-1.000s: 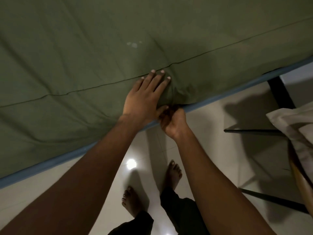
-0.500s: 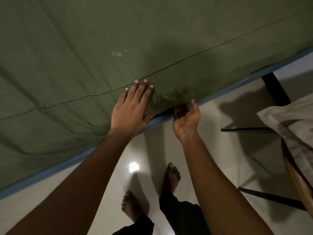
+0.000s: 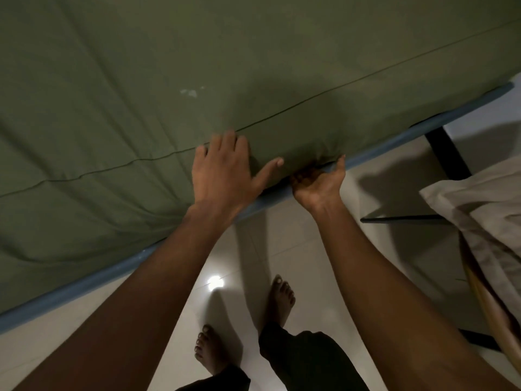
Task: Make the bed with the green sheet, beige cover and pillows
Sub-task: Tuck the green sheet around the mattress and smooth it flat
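The green sheet (image 3: 197, 66) covers the mattress and fills the upper part of the view, with a seam line along the mattress edge. My left hand (image 3: 225, 170) lies flat on the mattress side, fingers spread, pressing the sheet. My right hand (image 3: 318, 182) is palm up at the lower edge of the mattress, its fingers pushed under the sheet above the blue frame (image 3: 84, 280). A beige cloth (image 3: 479, 210) hangs at the right edge of the view.
A glossy pale tiled floor (image 3: 296, 244) runs below the bed, with my bare feet on it. A black bed leg (image 3: 448, 153) stands at the right. A black bar and a wooden piece under the beige cloth crowd the right side.
My left hand has slid along the mattress side and spread its thumb. My right hand has turned palm up and pushed its fingers under the sheet's lower edge.
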